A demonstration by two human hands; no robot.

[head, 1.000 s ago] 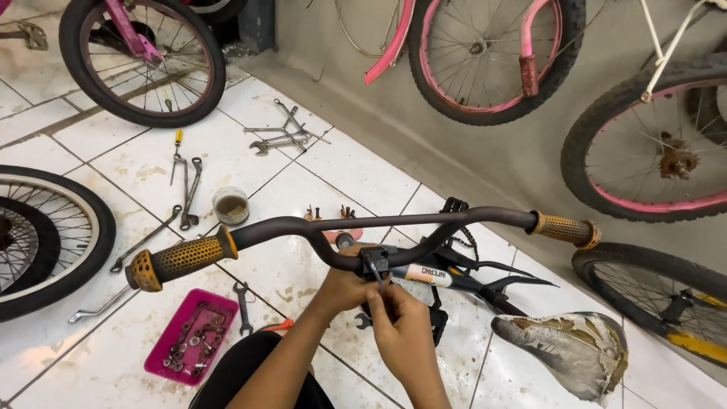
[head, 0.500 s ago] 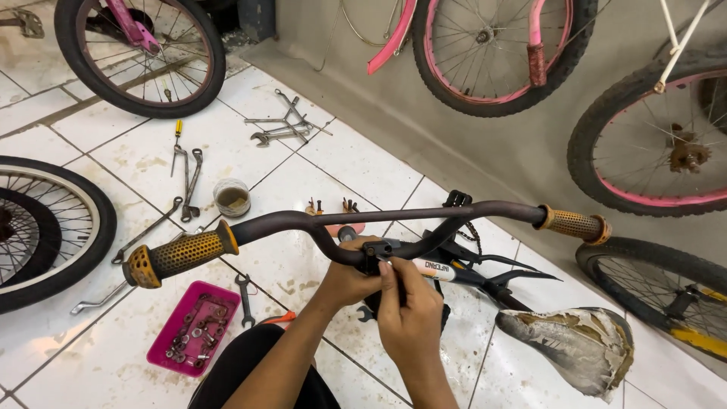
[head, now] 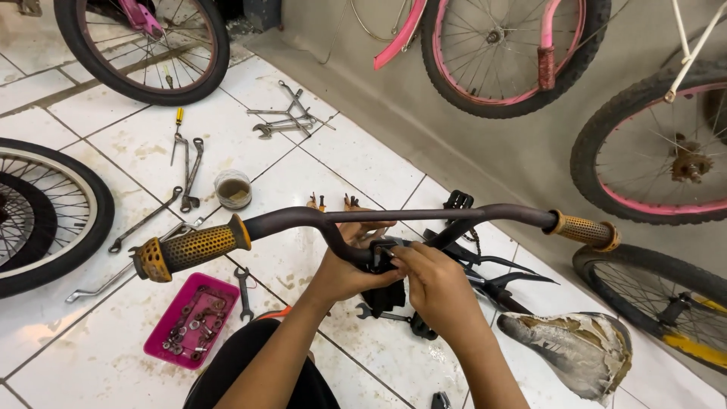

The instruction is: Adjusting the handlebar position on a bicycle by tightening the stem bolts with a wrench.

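Observation:
A dark brown bicycle handlebar (head: 424,215) with worn yellow grips (head: 193,247) runs across the middle of the view. My left hand (head: 344,269) grips the handlebar's lower bend beside the black stem clamp (head: 382,254). Just to the right, my right hand (head: 435,291) has its fingers pinched on the clamp's top. Whatever small part sits under the fingertips is hidden. The black bike frame (head: 492,276) lies below the hands, and a torn grey saddle (head: 575,348) points toward the lower right.
A pink tray (head: 193,322) of nuts and bolts sits at lower left. Spanners (head: 284,121), a screwdriver (head: 178,132) and a small tin (head: 232,189) lie on the white tiles. Bicycle wheels stand at left (head: 45,216), top left (head: 148,53) and right (head: 651,144).
The view has shifted slightly. My right hand dropped from the white-labelled part by the stem onto the clamp's top, closing in beside my left hand. The handlebar stays level.

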